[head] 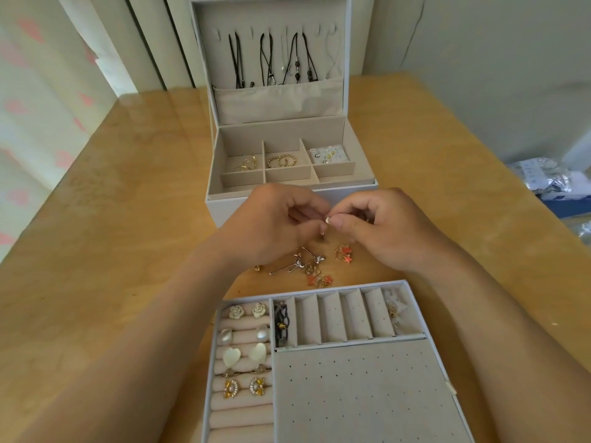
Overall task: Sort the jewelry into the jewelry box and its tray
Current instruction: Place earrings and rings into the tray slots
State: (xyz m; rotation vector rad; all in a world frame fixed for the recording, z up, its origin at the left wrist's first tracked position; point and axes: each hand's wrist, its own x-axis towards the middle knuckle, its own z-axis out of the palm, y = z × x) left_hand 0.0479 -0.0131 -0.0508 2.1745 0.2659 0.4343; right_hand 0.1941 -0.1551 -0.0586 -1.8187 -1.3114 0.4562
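Roughly midway, judging by the spread. Already stowed in the open pale grey fabric-lined jewelry box (212, 174) at upper centre: black cord necklaces (268, 59) hung in the raised lid, gold rings (281, 161) in two rear compartments, tiny pale studs and beads (327, 154) in the third; front row of compartments seemingly bare. Already seated in the flat grey tray (351, 388) at lower centre: pairs of cream flower, pearl and heart earrings (244, 343) on the left-hand rolls, a dark chain (281, 324) in the first narrow slot, something white (395, 310) in the last; middle slots and dotted panel unfilled. Still to sort: a loose heap of silver pins and gold bits (311, 266) plus orange star earrings (344, 253), lying between box and tray. Step in hand, above that heap: left hand (271, 225) and right hand (393, 231) meeting, fingers of both clamped on one small pale gold-rimmed earring (327, 219), perhaps fitting or freeing its back, too small to tell. Underneath, a glossy light wooden surface (112, 219). Beyond, a white curtain with pink hearts (32, 107) at far left, a plain pale wall (495, 75) at upper right, crinkled silvery plastic bags (543, 177) at the right edge.
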